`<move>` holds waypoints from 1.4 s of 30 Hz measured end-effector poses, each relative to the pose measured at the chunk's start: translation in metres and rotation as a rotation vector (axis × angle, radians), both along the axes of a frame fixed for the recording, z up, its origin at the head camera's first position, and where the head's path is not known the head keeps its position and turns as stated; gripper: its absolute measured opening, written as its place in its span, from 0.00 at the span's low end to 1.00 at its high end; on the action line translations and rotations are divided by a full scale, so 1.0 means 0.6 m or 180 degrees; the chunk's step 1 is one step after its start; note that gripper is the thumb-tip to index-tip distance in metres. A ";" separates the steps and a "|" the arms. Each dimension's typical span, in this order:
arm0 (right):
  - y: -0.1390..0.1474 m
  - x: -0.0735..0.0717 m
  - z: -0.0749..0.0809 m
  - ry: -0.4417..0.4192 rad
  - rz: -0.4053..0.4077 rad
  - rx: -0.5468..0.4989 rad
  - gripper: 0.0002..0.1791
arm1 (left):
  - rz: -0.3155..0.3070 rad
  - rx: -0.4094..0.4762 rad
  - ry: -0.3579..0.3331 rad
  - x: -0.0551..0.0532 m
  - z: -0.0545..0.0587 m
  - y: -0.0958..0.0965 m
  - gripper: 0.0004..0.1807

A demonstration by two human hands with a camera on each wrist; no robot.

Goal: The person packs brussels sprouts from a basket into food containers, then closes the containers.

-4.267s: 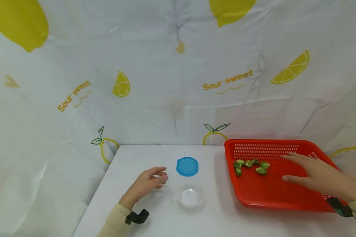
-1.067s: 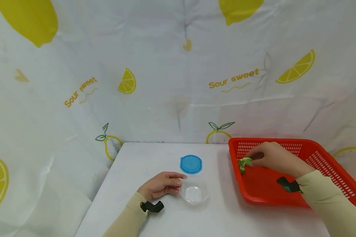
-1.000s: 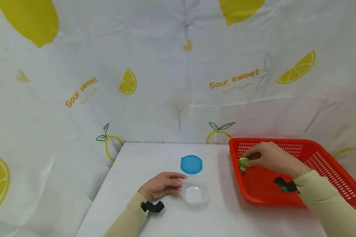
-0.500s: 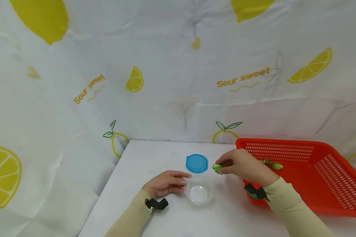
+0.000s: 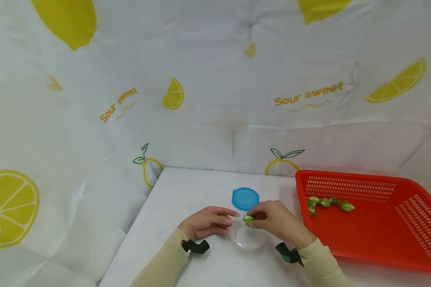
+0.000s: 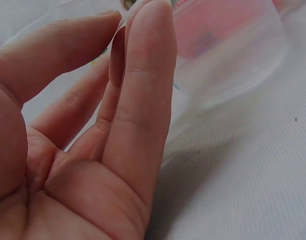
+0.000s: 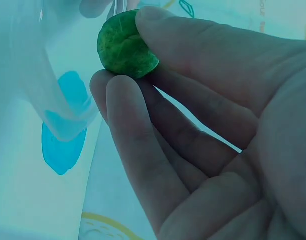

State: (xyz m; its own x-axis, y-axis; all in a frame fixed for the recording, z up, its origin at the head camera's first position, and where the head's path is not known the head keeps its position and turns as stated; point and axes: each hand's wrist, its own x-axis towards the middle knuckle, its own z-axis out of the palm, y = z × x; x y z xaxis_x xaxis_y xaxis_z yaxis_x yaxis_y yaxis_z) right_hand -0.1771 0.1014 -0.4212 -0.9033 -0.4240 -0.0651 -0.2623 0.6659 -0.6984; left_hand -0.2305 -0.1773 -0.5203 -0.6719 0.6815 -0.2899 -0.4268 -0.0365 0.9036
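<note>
In the head view a small clear plastic container (image 5: 247, 239) stands on the white table. My left hand (image 5: 210, 222) holds its left side, with thumb and fingers at the rim; the left wrist view shows the see-through wall (image 6: 243, 75) beside the fingertips. Between the thumb and fingers of my right hand (image 5: 278, 223) is a green Brussels sprout (image 5: 248, 220), pinched above the container. Close up in the right wrist view, the sprout (image 7: 125, 45) sits at the fingertips, beside the container's wall (image 7: 42, 85). Right behind the container lies a blue lid (image 5: 245, 199).
A red plastic basket (image 5: 373, 231) with slotted walls stands at the right. Several more Brussels sprouts (image 5: 325, 202) lie in its far left corner. A white lemon-print sheet (image 5: 215, 119) hangs behind the table (image 5: 186, 187).
My right hand has taken a sprout from the basket and carried it left, over the container. Before that, my left hand moved right to the container. The head view has turned somewhat left.
</note>
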 end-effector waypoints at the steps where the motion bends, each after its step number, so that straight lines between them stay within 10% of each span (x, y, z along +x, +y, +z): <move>1: -0.002 0.002 -0.002 -0.0002 -0.0011 -0.0003 0.12 | -0.0005 0.0009 -0.0014 0.000 0.000 0.001 0.25; 42: -0.047 0.002 -0.015 0.0084 -0.0237 0.0252 0.12 | 0.0024 0.0072 -0.0068 0.000 -0.005 0.005 0.25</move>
State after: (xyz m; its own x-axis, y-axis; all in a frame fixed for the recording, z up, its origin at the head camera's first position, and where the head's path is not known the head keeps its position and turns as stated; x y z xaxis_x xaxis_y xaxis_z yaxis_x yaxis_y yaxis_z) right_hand -0.1761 0.0733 -0.4304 -0.9340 -0.3500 -0.0716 -0.2275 0.7372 -0.6362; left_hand -0.2302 -0.1743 -0.5230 -0.6710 0.6829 -0.2888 -0.4455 -0.0600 0.8933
